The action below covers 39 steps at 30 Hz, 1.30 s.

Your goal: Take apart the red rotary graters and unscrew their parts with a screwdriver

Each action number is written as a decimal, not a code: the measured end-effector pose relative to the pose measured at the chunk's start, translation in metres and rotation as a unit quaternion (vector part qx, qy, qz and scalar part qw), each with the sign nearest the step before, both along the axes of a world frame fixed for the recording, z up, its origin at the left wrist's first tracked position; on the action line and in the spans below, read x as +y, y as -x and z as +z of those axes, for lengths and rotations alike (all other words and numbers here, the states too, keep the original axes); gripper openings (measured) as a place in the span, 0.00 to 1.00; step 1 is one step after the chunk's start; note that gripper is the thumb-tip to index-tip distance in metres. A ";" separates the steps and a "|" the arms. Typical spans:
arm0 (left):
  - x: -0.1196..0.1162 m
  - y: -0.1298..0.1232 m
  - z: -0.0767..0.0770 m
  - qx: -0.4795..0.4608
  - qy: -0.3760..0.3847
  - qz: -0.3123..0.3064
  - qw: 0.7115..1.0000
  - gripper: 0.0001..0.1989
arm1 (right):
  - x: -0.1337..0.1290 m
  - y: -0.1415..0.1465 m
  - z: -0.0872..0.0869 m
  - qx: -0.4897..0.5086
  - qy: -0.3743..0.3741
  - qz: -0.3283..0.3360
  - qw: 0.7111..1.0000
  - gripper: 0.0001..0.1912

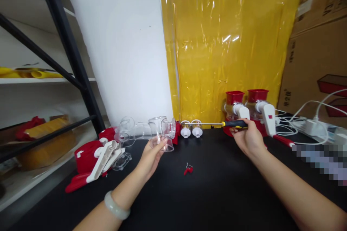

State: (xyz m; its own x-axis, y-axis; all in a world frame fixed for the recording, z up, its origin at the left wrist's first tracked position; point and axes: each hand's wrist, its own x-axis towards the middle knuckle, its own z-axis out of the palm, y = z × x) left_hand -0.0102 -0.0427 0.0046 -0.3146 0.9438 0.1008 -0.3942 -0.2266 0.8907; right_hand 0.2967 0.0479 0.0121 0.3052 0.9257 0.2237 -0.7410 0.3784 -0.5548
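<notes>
My left hand [153, 155] is closed around a clear plastic housing [160, 130], which is lifted above the black table. In my right hand [251, 137] is a screwdriver [235, 124] with a black and yellow handle. Its long metal shaft points left, and the tip ends near the right side of the housing; whether they touch I cannot tell. Two white-ended drum graters [197, 130] stand behind the shaft. On the table between my hands lie small red pieces [188, 170] with thin metal screws beside them.
Red parts [88, 155] and white crank handles [101, 162] lie at the left, beside more clear housings [127, 126]. Two assembled red-topped graters [258, 95] stand back right, near white cables [287, 126] and a power strip [311, 127]. A shelf rack [78, 72] borders the left.
</notes>
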 end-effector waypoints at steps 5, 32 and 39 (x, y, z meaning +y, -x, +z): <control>-0.004 -0.006 -0.005 -0.014 -0.001 -0.008 1.000 0.21 | -0.002 0.009 -0.005 -0.018 -0.003 0.001 1.000 0.04; -0.006 -0.013 -0.010 0.005 0.015 0.009 1.000 0.24 | -0.012 0.019 -0.005 -0.060 -0.016 -0.017 0.998 0.03; -0.003 -0.011 -0.011 -0.001 0.009 0.013 1.000 0.25 | -0.016 0.022 -0.004 -0.061 -0.020 -0.012 0.998 0.04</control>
State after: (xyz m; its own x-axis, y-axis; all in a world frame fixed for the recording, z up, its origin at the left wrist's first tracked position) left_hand 0.0010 -0.0457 -0.0067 -0.3390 0.9371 0.0829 -0.3908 -0.2204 0.8937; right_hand 0.2744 0.0318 0.0078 0.2948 0.9079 0.2980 -0.6590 0.4190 -0.6246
